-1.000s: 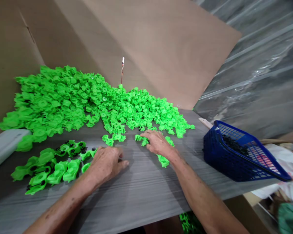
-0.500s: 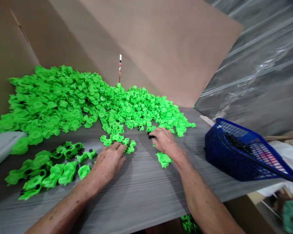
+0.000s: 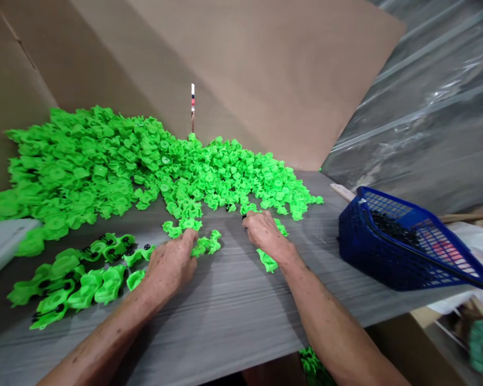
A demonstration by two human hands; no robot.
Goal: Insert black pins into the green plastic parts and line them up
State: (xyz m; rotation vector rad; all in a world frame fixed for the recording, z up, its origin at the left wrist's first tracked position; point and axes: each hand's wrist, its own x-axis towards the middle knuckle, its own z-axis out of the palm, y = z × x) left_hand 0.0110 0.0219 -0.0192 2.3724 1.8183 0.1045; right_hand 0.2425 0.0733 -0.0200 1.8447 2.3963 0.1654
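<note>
My left hand (image 3: 172, 258) is closed, its fingertips at a small bright green plastic piece (image 3: 190, 224) that it seems to grip; the grip itself is partly hidden. Just right of those fingers lies another green piece (image 3: 212, 242). Further right, my right hand (image 3: 264, 231) has its fingers curled round a small black part (image 3: 244, 219), of which only the edge shows. A green piece (image 3: 268, 261) lies under the right wrist. Left of my left forearm sit green pieces fitted with black axle-like parts (image 3: 60, 308), in loose rows.
A large heap of green pieces (image 3: 92, 161) spreads along the cardboard wall (image 3: 265, 80). On the right stands a blue plastic basket (image 3: 370, 257) with black parts (image 3: 392, 228) inside. A white object (image 3: 12, 238) juts in at the left. A thin stick (image 3: 192, 107) stands behind the heap.
My left hand has shifted slightly left and its fingers have drawn together. The right hand has turned a little, and the black part is now more hidden.
</note>
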